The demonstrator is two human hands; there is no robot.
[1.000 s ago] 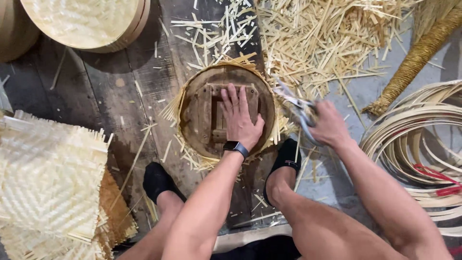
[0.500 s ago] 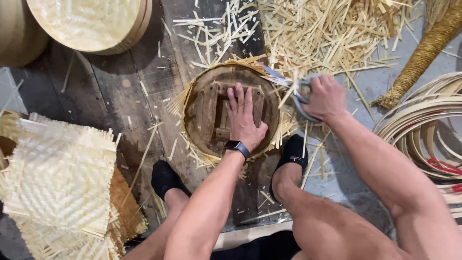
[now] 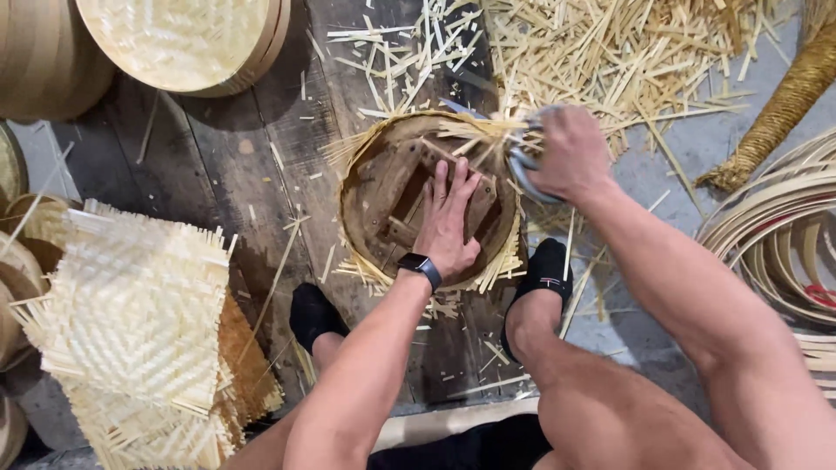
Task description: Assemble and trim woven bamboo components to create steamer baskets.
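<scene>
Head view: left hand (image 3: 448, 228) flat on round wooden mould (image 3: 387, 187) — right grip (image 3: 568, 155) clenched on shears (image 3: 522, 161).

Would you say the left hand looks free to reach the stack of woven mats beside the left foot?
Probably yes: the left hand only rests flat inside the round frame, and nothing blocks the stack of woven mats.

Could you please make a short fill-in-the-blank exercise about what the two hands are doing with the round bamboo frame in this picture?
1. The left hand lies flat, pressing down inside the round ____ frame.
2. The right hand grips grey shears at the frame's ____ edge.
3. A dark ____ sits on the left wrist.
4. A stack of woven mats lies on the ____ side of the picture.

Missing words: bamboo; right; watch; left
</scene>
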